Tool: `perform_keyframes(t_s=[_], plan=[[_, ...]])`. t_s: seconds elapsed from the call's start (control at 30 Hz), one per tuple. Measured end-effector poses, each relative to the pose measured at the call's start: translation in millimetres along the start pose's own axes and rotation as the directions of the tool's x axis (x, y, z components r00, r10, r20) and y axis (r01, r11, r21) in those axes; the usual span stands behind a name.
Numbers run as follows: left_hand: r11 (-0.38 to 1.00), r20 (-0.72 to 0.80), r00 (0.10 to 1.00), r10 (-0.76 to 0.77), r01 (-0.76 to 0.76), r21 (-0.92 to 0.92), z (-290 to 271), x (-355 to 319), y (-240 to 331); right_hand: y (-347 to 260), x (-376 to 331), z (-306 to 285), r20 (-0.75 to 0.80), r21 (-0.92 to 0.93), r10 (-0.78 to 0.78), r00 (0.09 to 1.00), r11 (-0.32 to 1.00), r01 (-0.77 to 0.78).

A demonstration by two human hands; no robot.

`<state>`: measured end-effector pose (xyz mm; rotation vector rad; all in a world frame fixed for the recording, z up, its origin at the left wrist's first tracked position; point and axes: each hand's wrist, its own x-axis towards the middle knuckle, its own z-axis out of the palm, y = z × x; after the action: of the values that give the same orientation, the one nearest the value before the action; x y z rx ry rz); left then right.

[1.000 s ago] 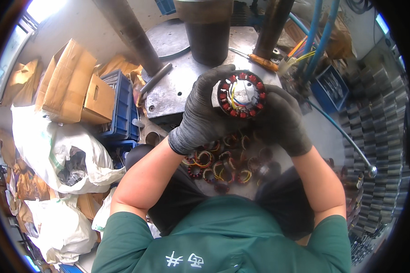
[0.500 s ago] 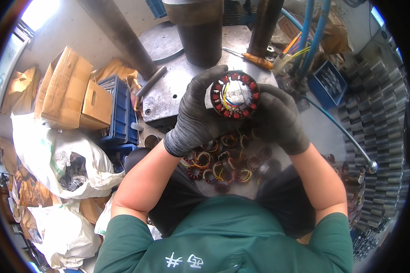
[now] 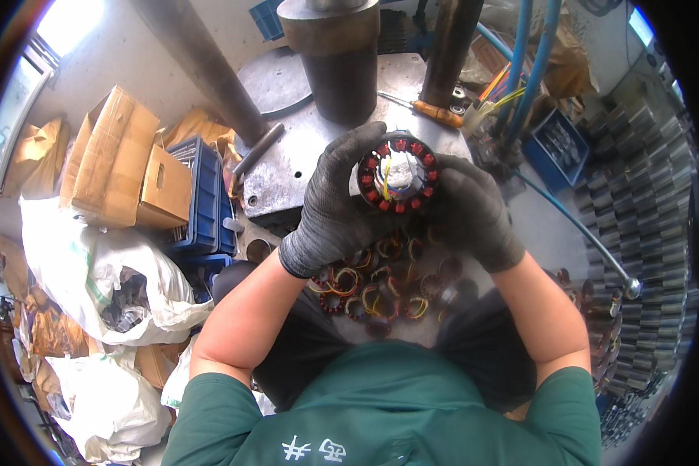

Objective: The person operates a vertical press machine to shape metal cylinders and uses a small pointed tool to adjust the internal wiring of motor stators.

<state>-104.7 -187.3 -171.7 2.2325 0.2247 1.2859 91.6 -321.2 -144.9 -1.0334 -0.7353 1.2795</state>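
Observation:
A round motor stator point(image 3: 397, 145) with a ring of dark red windings is held up between my two hands, its face turned toward me. White and yellow wires and a pale core show in its middle. My left hand point(image 3: 336, 186), in a dark grey glove, is closed around its left side, fingers over the upper rim. On the opposite side my right hand point(image 3: 474, 210), gloved the same way, grips the rim; some of its fingers are hidden behind. Below the hands lie several more stators point(image 3: 371, 293) with coloured wires, between my knees.
Ahead stands a press with a thick steel ram point(image 3: 338, 81), columns and a metal bed point(image 3: 276, 179); a screwdriver point(image 3: 436, 114) lies on it. Blue crates point(image 3: 203, 198), cardboard boxes point(image 3: 110, 151) and white sacks point(image 3: 85, 264) are at left. Stacked metal cylinders point(image 3: 637, 210) line the right side.
The stator has shifted slightly left and down in my hands and turned a little, so its wires sit differently. Both hands keep their hold.

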Motion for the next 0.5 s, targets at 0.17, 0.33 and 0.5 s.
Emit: perform_keyframes(t_s=[0.17,0.33,0.5], plan=[[0.996,-0.003,0.998,0.063,-0.063,0.064,-2,4,-3,7,6,1,0.031,0.023,-0.038,0.999,0.999,0.038],[0.979,0.0,0.984,0.177,-0.176,0.103,1,12,-1,10,13,-4,0.12,-0.282,-0.106,0.987,0.95,0.136],[0.884,0.238,0.928,0.286,-0.352,0.309,-5,16,3,13,15,-3,0.153,0.117,0.05,0.987,0.991,-0.068]])
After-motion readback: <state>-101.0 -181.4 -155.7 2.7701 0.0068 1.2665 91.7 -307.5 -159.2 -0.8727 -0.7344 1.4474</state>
